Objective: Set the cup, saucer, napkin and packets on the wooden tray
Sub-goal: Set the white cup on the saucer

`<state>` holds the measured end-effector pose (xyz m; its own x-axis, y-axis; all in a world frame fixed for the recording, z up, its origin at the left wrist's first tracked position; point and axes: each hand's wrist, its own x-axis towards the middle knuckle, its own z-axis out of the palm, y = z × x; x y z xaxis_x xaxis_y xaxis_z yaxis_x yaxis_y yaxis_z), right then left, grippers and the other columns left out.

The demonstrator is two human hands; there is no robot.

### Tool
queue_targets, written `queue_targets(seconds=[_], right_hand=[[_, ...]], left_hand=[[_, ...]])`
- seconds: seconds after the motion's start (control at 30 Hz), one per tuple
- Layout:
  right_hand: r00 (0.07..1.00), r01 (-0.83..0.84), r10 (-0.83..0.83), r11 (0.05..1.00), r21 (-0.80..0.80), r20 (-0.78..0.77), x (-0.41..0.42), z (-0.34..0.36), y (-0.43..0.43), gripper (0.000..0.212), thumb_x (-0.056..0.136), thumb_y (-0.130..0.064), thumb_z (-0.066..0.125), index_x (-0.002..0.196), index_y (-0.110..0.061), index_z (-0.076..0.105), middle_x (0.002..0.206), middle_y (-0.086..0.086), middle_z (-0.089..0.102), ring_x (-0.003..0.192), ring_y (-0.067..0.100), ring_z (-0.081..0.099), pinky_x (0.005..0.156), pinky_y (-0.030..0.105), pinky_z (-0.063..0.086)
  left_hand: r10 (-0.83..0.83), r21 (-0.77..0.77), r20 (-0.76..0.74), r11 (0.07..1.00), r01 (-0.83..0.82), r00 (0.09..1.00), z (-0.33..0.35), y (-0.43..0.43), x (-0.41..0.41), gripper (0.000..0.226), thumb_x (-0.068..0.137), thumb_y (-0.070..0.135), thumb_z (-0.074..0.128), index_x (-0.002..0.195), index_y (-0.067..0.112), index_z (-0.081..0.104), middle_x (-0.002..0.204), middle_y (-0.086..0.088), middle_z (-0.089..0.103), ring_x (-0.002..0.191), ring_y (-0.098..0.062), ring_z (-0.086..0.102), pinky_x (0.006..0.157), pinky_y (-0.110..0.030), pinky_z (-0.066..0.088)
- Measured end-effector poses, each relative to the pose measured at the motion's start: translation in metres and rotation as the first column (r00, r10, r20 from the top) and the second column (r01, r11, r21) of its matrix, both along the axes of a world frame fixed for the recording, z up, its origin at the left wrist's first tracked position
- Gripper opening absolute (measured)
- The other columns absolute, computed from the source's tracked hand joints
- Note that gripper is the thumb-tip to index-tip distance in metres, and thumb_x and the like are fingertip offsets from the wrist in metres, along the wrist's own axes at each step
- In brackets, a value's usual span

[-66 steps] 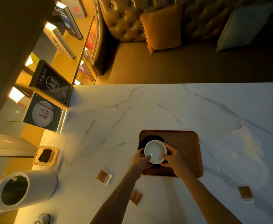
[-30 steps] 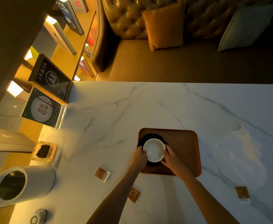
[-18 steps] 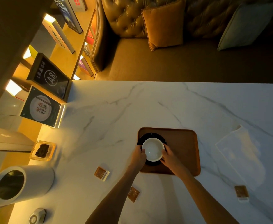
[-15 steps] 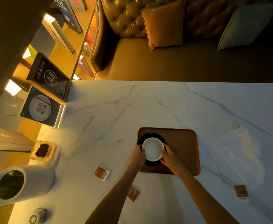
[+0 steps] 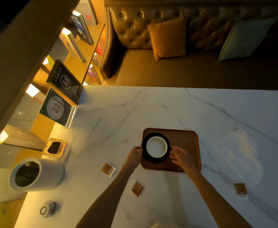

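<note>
Both hands let go: left hand point(image 5: 135, 155) and right hand point(image 5: 179, 155), fingers apart, flank the saucer point(image 5: 144, 149) holding the upright cup point(image 5: 156, 146) at the tray's point(image 5: 186, 145) left end; its right half is bare.

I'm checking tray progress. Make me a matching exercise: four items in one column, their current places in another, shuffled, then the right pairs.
Items:
1. white cup
2. black saucer
3. napkin
4. packet by the right forearm

Places:
A. flat on the marble, right of the wooden tray
B. on the marble, off the tray, near the napkin's front corner
C. inside the saucer
D. on the tray's left part

Pairs: 1-C, 2-D, 3-A, 4-B
</note>
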<state>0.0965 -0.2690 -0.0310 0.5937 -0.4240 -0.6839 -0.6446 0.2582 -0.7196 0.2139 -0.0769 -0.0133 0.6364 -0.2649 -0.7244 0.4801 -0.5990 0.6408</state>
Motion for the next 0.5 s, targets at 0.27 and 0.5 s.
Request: queue_targets(seconds=[0.27,0.5], right_hand=[[0.972,-0.230,0.229,0.891,-0.392,-0.051,-0.087,0.041,0.024,0.034,0.099,-0.032,0.046,0.122,-0.011,0.060,0.117,0.010,0.065,0.108,0.024,0.060,0.097,0.039,0.048],[0.947,-0.321,0.260,0.791,-0.520,-0.188,-0.165,0.058,0.032,0.032,0.096,-0.041,0.050,0.119,-0.023,0.062,0.114,0.001,0.069,0.105,0.018,0.063,0.089,0.028,0.046]], left_hand=[[-0.034,0.022,0.105,0.999,0.032,0.994,0.038,0.062,-0.050,0.032,0.101,0.018,0.040,0.126,0.003,0.053,0.121,-0.020,0.060,0.092,-0.026,0.056,0.080,-0.033,0.045],[-0.156,0.075,0.101,0.986,0.149,0.983,0.040,0.060,-0.106,0.028,0.101,0.019,0.042,0.120,0.005,0.056,0.112,-0.016,0.063,0.098,-0.032,0.062,0.085,-0.039,0.051]])
